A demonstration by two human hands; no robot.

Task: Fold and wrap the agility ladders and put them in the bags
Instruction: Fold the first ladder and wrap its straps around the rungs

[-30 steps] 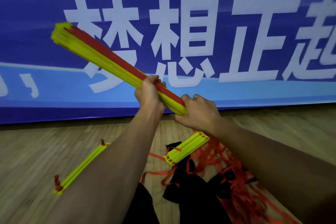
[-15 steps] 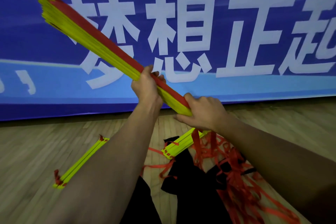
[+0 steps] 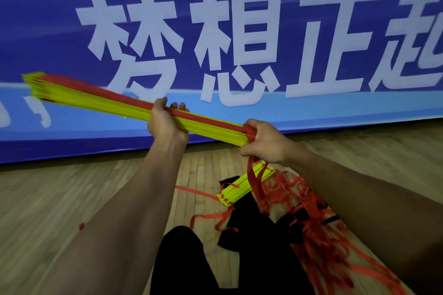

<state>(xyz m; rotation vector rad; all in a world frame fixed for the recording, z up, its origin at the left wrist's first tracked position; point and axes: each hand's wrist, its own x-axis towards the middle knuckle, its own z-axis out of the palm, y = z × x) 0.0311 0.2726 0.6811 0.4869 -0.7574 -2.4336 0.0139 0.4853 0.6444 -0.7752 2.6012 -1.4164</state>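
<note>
**Ladder bundle held level in both hands, strap running off the R grip**

Banner (image 3: 311,19), blue w/ big white characters, fills the bkgd behind the grip; cut off at top, left and right edges, so the text can't be read whole. Wood floor (image 3: 60,199) lies below the grip. Person's dark-clad leg (image 3: 182,261) sits under the forearms, cut by the bottom edge.

Hard to make out: the far end of the rung bundle (image 3: 100,100), well left of the grip, is motion-blurred. The black bags (image 3: 249,225) below the R hand are half buried under the red strap tangle (image 3: 318,242); how many can't be told. Second rung stack (image 3: 242,187) lies on the floor under the R hand, partly behind the hanging strap.

Vs. 0.5 s ago: bundle has swung down from a steep up-left tilt to near level. The floor stack seen off to the left then is now hidden, only a red scrap showing beside the L forearm.

Grip: left hand (image 3: 165,122) wraps the bundle about mid-length, fingers curled over the top, tips showing on the far side. Right hand (image 3: 266,141) closes on the near end, pinching the red strap against it; strap drops straight from the fist into the tangle.
</note>
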